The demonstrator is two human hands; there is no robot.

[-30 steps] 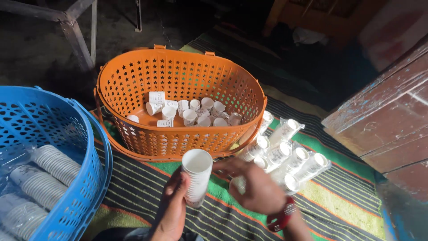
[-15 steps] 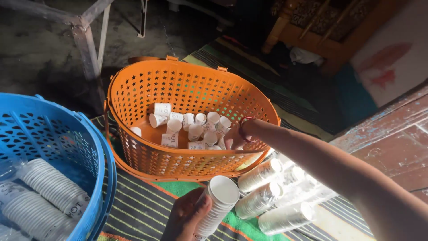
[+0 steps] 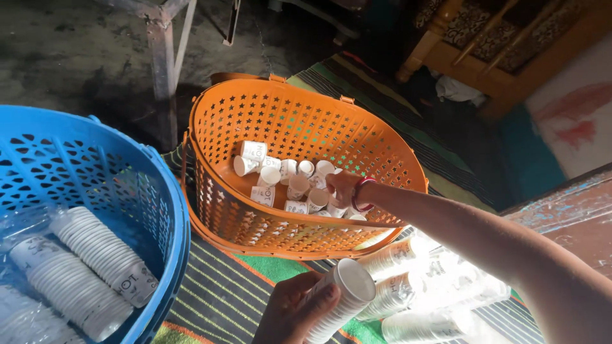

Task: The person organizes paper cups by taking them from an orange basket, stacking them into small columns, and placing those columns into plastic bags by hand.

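Blue basket [image 3: 159, 185]: at 9 o'clock of the view, holding sleeves of stacked white paper cups [image 3: 105, 255] wrapped in clear plastic.
Left hand [image 3: 296, 312]: at 6 o'clock, fingers wrapped around a nested stack of white paper cups [image 3: 341, 302], tilted with its open mouth facing up toward 1 o'clock.
Orange basket [image 3: 255, 121]: centre, star-pierced wall, loose single paper cups [image 3: 280, 178] scattered on its floor.
Right hand [image 3: 344, 188]: reaching over the orange rim from 4 o'clock, down among the loose cups; whether its fingers are closed on one I cannot tell.
Cup sleeves on the striped mat [image 3: 408, 286]: at 5 o'clock, lying on their sides.
Handling, as judged: cups are light, thin-walled and easily crushed; best held gently around the side wall, near the stiffer rolled rim.
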